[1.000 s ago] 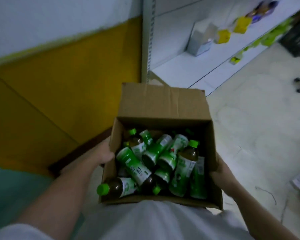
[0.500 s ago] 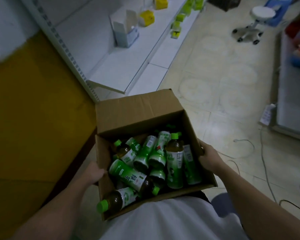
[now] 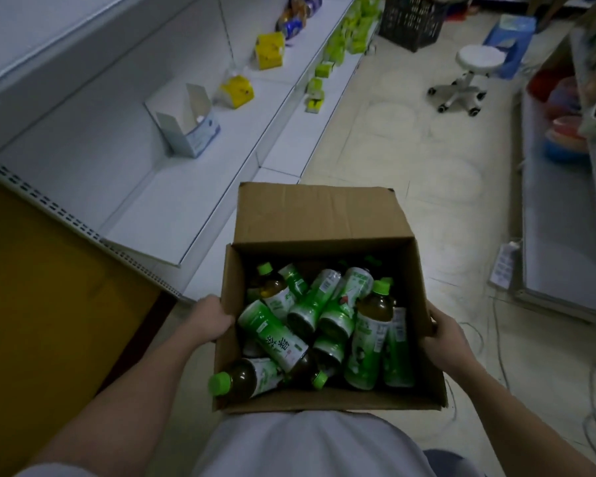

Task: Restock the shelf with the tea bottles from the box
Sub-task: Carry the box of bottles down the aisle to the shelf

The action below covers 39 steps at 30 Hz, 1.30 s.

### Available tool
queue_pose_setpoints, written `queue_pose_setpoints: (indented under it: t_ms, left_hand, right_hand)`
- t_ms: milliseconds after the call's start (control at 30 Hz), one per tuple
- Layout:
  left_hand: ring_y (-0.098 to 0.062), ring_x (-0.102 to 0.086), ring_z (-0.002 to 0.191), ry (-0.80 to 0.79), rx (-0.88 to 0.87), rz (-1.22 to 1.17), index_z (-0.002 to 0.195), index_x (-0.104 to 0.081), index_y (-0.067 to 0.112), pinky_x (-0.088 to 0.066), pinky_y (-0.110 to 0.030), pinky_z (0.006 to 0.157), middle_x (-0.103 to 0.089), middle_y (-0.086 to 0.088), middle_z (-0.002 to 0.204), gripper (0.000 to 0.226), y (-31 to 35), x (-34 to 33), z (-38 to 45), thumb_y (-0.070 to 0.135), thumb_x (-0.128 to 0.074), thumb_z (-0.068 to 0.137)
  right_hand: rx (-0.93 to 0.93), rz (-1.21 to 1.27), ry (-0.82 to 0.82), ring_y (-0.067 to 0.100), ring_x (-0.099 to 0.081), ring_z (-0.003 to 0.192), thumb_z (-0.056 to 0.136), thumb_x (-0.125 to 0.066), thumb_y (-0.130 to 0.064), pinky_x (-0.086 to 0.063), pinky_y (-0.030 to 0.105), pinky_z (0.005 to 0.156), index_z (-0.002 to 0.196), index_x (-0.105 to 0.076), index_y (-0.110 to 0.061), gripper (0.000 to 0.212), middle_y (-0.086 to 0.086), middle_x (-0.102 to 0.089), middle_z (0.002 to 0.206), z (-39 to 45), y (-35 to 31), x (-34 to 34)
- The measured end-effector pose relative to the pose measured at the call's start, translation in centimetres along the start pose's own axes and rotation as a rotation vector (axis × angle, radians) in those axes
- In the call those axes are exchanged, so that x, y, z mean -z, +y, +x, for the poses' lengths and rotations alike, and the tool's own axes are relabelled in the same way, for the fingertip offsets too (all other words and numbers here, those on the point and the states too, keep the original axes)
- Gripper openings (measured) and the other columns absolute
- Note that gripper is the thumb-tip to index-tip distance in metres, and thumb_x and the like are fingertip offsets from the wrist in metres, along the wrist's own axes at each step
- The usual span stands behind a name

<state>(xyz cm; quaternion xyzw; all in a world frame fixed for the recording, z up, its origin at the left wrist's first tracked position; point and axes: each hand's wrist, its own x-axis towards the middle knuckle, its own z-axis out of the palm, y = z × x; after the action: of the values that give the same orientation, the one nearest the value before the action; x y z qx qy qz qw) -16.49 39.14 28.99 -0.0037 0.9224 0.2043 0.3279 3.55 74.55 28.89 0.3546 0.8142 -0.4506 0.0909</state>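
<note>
Seen from above, a person carries an open cardboard box (image 3: pixel 324 232) against their waist, both hands gripping it. The left hand (image 3: pixel 210 318) clasps the box's left wall, fingers curled over its rim; the right hand (image 3: pixel 443 335) presses flat against the right wall, supporting it. Inside, green-capped tea bottles (image 3: pixel 324 325) lie jumbled in a heap, some upright, most on their sides. A white shelf (image 3: pixel 172 201) runs along the left, its near end bare; farther along its back edge stand a small open white carton (image 3: pixel 190 129) and yellow packets (image 3: pixel 238 92). No bottle has reached the shelf yet, so the step appears to be bringing the box to the shelf. Next, the box likely needs setting down by the shelf's front edge, freeing a hand to lift bottles out.
</note>
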Motion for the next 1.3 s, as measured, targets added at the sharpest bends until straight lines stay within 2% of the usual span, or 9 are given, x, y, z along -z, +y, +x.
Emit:
queue_pose_setpoints:
  t_ms: [67, 133, 333, 567, 867, 1000, 1067, 1133, 1300]
  left_hand:
    - [-0.027, -0.064, 0.066, -0.012, -0.038, 0.031, 0.075, -0.066, 0.000, -0.045, -0.024, 0.051, -0.065, -0.012, 0.071, 0.013, 3.4, 0.1, 2.1, 0.013, -0.065, 0.079]
    - [-0.026, -0.064, 0.067, -0.037, -0.067, 0.026, 0.075, -0.065, 0.003, -0.046, -0.024, 0.052, -0.065, -0.012, 0.074, 0.011, 6.6, 0.3, 4.9, 0.013, -0.065, 0.080]
    - [-0.032, -0.068, 0.078, -0.074, -0.171, 0.080, 0.087, -0.068, -0.006, -0.059, -0.041, 0.069, -0.070, -0.022, 0.087, 0.021, 16.9, 1.6, 17.2, 0.014, -0.063, 0.079]
    - [-0.034, -0.069, 0.075, -0.154, -0.297, 0.129, 0.092, -0.066, -0.004, -0.061, -0.044, 0.059, -0.069, -0.022, 0.089, 0.021, 31.8, 6.0, 31.5, 0.012, -0.065, 0.079]
    - [-0.031, -0.067, 0.064, -0.195, -0.222, 0.184, 0.085, -0.066, -0.001, -0.058, -0.034, 0.051, -0.069, -0.020, 0.081, 0.012, 41.2, 8.2, 41.8, 0.009, -0.064, 0.080]
    - [-0.034, -0.069, 0.075, -0.148, -0.200, 0.205, 0.088, -0.068, -0.005, -0.060, -0.043, 0.067, -0.070, -0.023, 0.085, 0.019, 46.2, 9.1, 47.0, 0.012, -0.064, 0.079]
    - [-0.034, -0.069, 0.073, -0.126, -0.169, 0.184, 0.086, -0.068, -0.004, -0.060, -0.042, 0.065, -0.070, -0.022, 0.084, 0.018, 48.9, 9.5, 49.5, 0.012, -0.065, 0.079]
    - [-0.033, -0.068, 0.073, -0.097, -0.120, 0.165, 0.085, -0.068, -0.001, -0.060, -0.042, 0.066, -0.070, -0.020, 0.083, 0.016, 51.6, 10.0, 51.6, 0.013, -0.064, 0.079]
    - [-0.032, -0.069, 0.071, -0.011, -0.089, 0.099, 0.085, -0.069, 0.001, -0.060, -0.042, 0.067, -0.072, -0.019, 0.082, 0.014, 61.5, 13.0, 57.1, 0.014, -0.065, 0.079]
  right_hand:
    - [-0.012, -0.022, 0.027, 0.032, -0.061, 0.112, 0.090, -0.053, 0.003, -0.052, 0.033, 0.071, 0.134, -0.052, -0.025, 0.052, 0.000, -0.061, 0.103, 2.9, -0.7, 2.5]
    - [-0.018, -0.030, 0.037, 0.032, -0.060, 0.113, 0.088, -0.055, 0.005, -0.055, 0.042, 0.080, 0.133, -0.053, -0.023, 0.054, 0.003, -0.062, 0.107, 6.1, -1.1, 4.9]
    - [-0.096, 0.023, 0.083, 0.027, -0.062, 0.109, 0.084, -0.056, 0.005, -0.057, 0.048, 0.087, 0.132, -0.053, -0.032, 0.061, 0.005, -0.067, 0.113, 16.2, -2.1, 9.8]
    - [-0.216, 0.114, 0.178, 0.025, -0.065, 0.105, 0.080, -0.056, 0.006, -0.059, 0.051, 0.083, 0.131, -0.053, -0.036, 0.066, 0.002, -0.068, 0.106, 27.6, -5.1, 15.2]
    - [-0.266, 0.178, 0.147, 0.024, -0.063, 0.103, 0.085, -0.051, 0.009, -0.058, 0.044, 0.084, 0.128, -0.051, -0.044, 0.068, 0.005, -0.068, 0.107, 41.3, -9.8, 19.8]
    - [-0.283, 0.190, 0.102, 0.023, -0.060, 0.099, 0.088, -0.053, 0.008, -0.054, 0.029, 0.070, 0.141, -0.049, -0.029, 0.064, 0.009, -0.065, 0.107, 49.2, -11.0, 22.4]
    - [-0.253, 0.162, 0.095, 0.029, -0.063, 0.103, 0.087, -0.053, 0.007, -0.055, 0.033, 0.070, 0.139, -0.052, -0.028, 0.063, 0.011, -0.067, 0.107, 54.2, -12.1, 24.5]
    - [-0.205, 0.144, 0.105, 0.032, -0.065, 0.104, 0.085, -0.053, 0.007, -0.058, 0.043, 0.081, 0.134, -0.057, -0.029, 0.062, 0.010, -0.070, 0.105, 59.6, -13.3, 26.8]
    - [-0.140, 0.124, 0.083, 0.031, -0.066, 0.100, 0.083, -0.052, 0.007, -0.057, 0.039, 0.081, 0.133, -0.059, -0.028, 0.061, 0.012, -0.072, 0.105, 71.1, -16.5, 33.6]
